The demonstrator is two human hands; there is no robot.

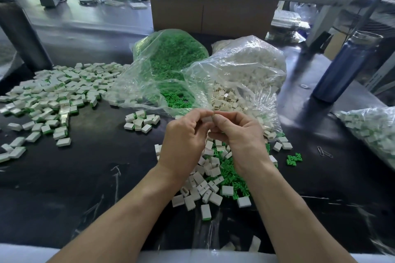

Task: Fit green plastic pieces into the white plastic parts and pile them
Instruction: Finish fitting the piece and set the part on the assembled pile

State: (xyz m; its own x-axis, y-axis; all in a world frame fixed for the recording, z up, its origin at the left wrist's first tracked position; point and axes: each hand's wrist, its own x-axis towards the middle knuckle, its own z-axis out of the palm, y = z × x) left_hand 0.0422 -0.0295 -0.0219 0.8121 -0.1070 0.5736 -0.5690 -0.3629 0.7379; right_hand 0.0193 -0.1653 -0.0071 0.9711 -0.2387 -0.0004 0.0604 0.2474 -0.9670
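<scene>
My left hand (183,136) and my right hand (237,132) meet above the table's middle, fingers curled, pinching a small white plastic part (207,119) between them; most of it is hidden by my fingers. Beneath my hands lies a loose heap of white parts (205,186) mixed with green pieces (232,175). A clear bag of green pieces (171,60) and a clear bag of white parts (245,66) lie open behind. Assembled white-and-green parts form a big pile (55,89) at the left and a small cluster (142,120) near the middle.
A cardboard box (213,10) stands behind the bags. A blue bottle (346,66) stands at the right, a dark cylinder (21,36) at the left. Another bag of parts (372,128) lies at the right edge, paper clips (324,152) beside it.
</scene>
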